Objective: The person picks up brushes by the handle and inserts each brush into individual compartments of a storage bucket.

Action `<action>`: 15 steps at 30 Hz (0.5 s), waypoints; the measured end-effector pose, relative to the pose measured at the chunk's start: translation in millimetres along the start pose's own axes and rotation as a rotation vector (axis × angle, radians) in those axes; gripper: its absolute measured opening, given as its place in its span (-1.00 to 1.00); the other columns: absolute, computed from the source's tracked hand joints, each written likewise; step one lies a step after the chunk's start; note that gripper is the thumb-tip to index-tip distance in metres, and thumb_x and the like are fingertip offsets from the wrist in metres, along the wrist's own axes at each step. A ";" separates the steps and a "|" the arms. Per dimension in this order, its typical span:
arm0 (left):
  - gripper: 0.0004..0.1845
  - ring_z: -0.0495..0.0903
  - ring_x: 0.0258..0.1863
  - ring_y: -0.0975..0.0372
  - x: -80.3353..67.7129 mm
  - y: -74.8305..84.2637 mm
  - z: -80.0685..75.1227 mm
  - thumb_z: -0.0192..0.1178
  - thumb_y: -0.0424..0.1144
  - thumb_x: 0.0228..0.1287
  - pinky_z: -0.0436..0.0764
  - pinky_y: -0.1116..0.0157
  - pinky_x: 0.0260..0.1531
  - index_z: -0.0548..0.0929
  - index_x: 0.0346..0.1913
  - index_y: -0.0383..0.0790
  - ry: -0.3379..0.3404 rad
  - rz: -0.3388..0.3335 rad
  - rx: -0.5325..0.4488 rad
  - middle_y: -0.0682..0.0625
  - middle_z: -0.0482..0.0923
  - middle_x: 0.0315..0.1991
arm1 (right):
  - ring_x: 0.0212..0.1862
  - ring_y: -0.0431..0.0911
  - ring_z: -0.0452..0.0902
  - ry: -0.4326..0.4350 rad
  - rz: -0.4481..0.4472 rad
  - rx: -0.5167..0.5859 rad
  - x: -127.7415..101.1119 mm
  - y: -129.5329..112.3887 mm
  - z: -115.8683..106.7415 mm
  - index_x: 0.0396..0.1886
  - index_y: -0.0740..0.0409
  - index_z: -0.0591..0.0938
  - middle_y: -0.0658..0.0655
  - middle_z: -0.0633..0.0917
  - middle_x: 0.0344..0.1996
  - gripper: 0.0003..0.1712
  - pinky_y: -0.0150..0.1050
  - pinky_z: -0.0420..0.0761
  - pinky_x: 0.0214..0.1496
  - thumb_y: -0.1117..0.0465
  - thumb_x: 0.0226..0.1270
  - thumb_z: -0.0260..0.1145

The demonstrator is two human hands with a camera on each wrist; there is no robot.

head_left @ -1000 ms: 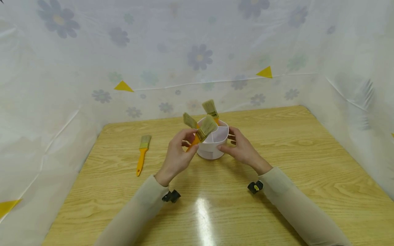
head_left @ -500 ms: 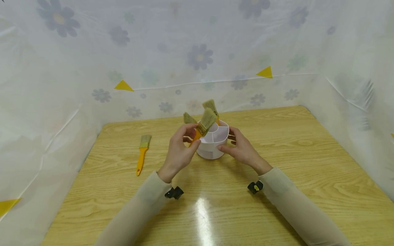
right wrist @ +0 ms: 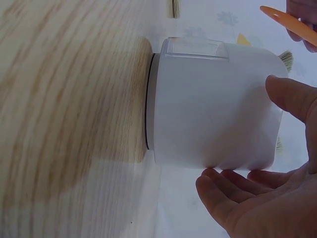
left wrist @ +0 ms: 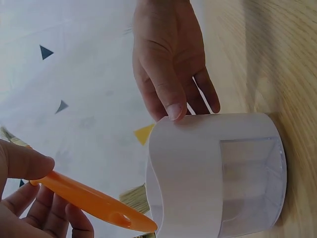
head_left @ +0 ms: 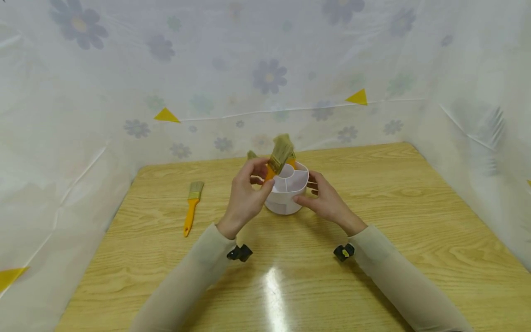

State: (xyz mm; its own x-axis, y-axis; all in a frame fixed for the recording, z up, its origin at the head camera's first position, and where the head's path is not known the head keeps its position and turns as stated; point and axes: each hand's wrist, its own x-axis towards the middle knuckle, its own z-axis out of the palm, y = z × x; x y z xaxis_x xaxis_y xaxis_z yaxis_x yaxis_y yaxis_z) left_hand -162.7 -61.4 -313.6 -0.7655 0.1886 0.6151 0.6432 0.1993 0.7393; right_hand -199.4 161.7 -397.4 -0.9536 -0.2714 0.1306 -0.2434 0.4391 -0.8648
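Observation:
My left hand (head_left: 244,198) pinches a paintbrush (head_left: 280,154) with an orange handle, bristles up and tilted to the right, over the near left of a round white desk organizer (head_left: 284,202). In the left wrist view the handle (left wrist: 89,198) slants down, its holed end right at the organizer's wavy rim. My right hand (head_left: 329,203) holds the organizer's right side, thumb in front and fingers round the side, as the right wrist view shows. Two other brushes stand in the organizer, partly hidden: bristles (head_left: 251,155) show behind my left hand, and an orange handle (head_left: 292,162) at the back.
Another orange-handled paintbrush (head_left: 191,210) lies on the wooden table (head_left: 415,207), left of my left hand, bristles away from me. A flowered sheet (head_left: 232,60) with yellow triangles hangs behind and at both sides of the table.
My left hand has moved up and slightly to the right, and the paintbrush in it has turned more upright over the organizer. My right hand and the organizer have stayed in place.

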 end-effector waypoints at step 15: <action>-0.59 0.51 -0.28 -0.12 14.3 2.7 8.5 0.19 -0.64 0.12 0.56 0.03 -0.29 0.47 0.08 -0.55 0.046 0.028 -0.058 -0.37 0.50 -0.25 | 0.30 0.16 0.27 0.010 0.000 0.001 0.8 0.9 1.1 0.45 0.17 0.12 0.23 0.32 0.31 -0.03 0.15 0.27 0.29 -0.04 0.19 0.41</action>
State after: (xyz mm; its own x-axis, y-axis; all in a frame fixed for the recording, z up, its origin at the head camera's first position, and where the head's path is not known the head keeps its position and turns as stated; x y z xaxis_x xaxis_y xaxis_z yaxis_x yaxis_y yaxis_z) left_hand -171.8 -50.0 -305.2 -0.7483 0.1487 0.6465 0.6631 0.1383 0.7357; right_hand -200.1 161.0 -398.6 -0.9552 -0.2630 0.1357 -0.2436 0.4385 -0.8651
